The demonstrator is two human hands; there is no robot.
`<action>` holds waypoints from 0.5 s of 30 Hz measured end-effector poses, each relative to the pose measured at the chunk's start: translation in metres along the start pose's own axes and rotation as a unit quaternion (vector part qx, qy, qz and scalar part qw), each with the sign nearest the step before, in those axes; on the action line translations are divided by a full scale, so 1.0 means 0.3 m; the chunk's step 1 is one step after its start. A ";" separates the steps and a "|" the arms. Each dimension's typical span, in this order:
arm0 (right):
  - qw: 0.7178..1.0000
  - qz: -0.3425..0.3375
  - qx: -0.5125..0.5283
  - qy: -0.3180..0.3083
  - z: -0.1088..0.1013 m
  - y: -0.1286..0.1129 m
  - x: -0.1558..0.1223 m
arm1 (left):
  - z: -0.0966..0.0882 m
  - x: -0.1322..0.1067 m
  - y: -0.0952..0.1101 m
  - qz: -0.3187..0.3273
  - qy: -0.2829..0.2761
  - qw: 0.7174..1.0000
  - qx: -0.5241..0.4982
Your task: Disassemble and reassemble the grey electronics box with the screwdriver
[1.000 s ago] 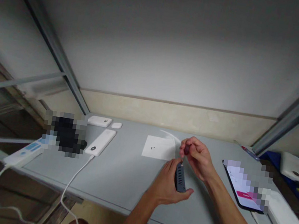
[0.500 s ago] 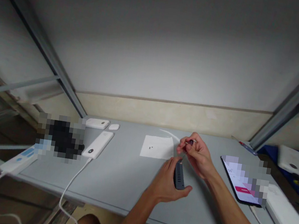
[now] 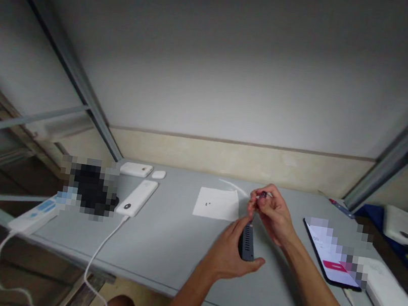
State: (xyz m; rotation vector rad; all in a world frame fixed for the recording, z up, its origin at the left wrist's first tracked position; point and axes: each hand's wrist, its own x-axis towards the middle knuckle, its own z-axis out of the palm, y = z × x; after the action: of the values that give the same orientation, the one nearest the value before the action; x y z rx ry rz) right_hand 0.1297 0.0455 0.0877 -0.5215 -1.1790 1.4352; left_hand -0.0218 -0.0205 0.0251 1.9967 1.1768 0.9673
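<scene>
Right, here's the action: a dark slotted bar (image 3: pixel 247 242) sits upright-tilted in the person's left hand (image 3: pixel 230 249), held up just above the desk (image 3: pixel 160 238), fingers curled around its lower half and thumb along its side. Directly above it, the right hand (image 3: pixel 273 217) pinches a small dark item (image 3: pixel 263 194) between thumb and fingers, closed tight on it. It's too small to say exactly what that item is, and it sits just over the bar's top end, very nearly touching.

Just left of the hands lies a sheet of white paper (image 3: pixel 217 203) with two tiny dark specks (image 3: pixel 207 203) on it, and a curl of white cable (image 3: pixel 233 185) runs beyond. To the right, a phone (image 3: pixel 330 259) lies lit and partly blurred out.

The risk here looks like that tiny pinch: one slip of sweaty fingers and the small item could drop and roll across the desk. A careless sweep of the left wrist could also scatter those specks off the paper, and a hard knock could jolt the bar loose.
</scene>
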 end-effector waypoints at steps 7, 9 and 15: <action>0.990 -0.084 -0.081 0.075 -0.061 0.002 0.025 | -0.012 -0.004 0.014 -0.023 -0.008 1.000 -0.003; 0.991 -0.078 -0.083 0.068 -0.079 -0.001 0.027 | -0.013 -0.005 0.016 -0.030 -0.008 1.000 -0.003; 0.990 -0.030 -0.129 0.037 -0.102 -0.003 0.016 | -0.012 -0.004 0.017 -0.036 0.004 0.999 -0.003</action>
State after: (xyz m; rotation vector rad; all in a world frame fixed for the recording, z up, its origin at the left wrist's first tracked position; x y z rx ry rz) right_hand 0.1548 0.0608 0.0777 -0.7064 -1.3176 1.2081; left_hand -0.0228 -0.0233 0.0307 1.9339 1.2384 0.9426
